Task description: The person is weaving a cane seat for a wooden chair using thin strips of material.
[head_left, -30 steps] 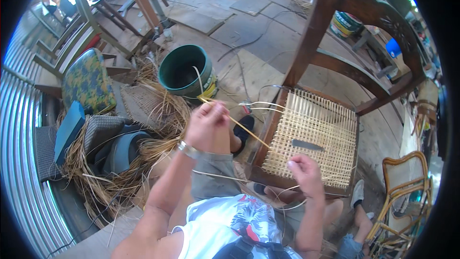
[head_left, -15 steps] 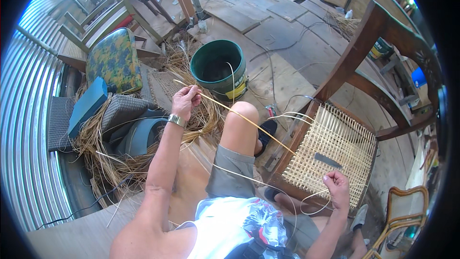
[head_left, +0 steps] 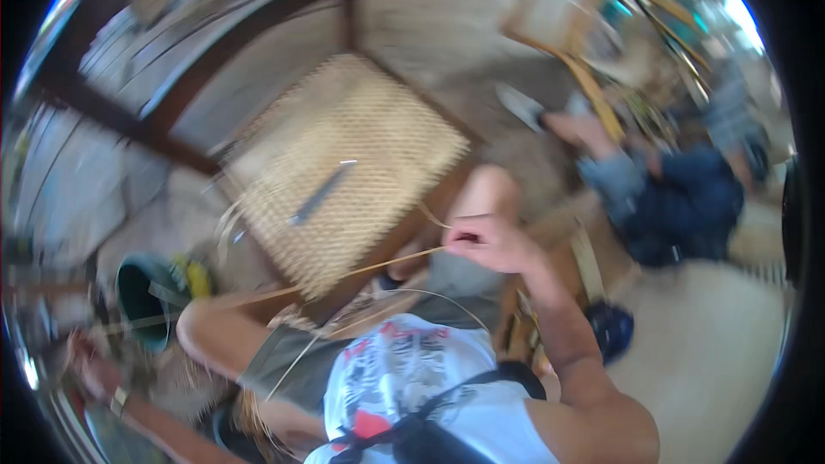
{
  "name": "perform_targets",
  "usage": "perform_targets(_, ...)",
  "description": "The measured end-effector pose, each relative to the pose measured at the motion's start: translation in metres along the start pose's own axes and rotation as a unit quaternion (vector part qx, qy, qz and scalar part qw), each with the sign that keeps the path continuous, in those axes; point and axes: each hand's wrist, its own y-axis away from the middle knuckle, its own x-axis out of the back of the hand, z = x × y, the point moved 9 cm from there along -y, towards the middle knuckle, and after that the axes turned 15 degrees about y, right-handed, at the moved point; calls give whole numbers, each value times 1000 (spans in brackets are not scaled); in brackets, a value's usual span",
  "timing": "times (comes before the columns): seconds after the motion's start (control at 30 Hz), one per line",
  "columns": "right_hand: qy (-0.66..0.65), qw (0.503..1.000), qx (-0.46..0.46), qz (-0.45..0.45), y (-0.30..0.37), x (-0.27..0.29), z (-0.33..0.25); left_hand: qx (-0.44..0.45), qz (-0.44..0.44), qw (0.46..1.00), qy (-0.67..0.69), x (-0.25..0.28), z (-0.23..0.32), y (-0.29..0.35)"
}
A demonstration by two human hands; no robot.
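Note:
A chair with a dark wooden frame (head_left: 284,13) stands in front of me, its seat woven in pale cane (head_left: 387,129). A thin dark strip (head_left: 322,193) lies on the weave. My right hand (head_left: 485,241) is closed on a cane strand (head_left: 378,266) by the seat's near right edge. From there the strand runs left, along the near side of the seat and over my knee, toward my left hand (head_left: 90,365). That hand is blurred at the far left, its fingers apparently closed around the strand's end. A looser pale strand (head_left: 443,296) curves across my lap.
A green bucket (head_left: 146,301) with a yellow patch stands beyond my left knee. At the right another person in blue clothing (head_left: 670,206) sits close by. A wooden chair frame (head_left: 559,13) is at the upper right, a dark blue round object (head_left: 612,328) beside my right arm.
The view has swung right, bringing the chair seat to the middle and the other person into sight. My right hand has moved off the seat's surface and now grips the stretched strand.

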Motion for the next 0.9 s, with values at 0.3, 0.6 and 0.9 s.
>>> perform_targets(0.3,-249,906,-204,276,102,-73,52,96,-650,611,443,-147,401,127)
perform_targets(0.6,-367,884,-133,256,101,-100,32,126,-659,481,565,-188,610,301)
perform_targets(0.9,-407,893,-113,156,28,-100,12,185,-473,629,588,-118,444,182)
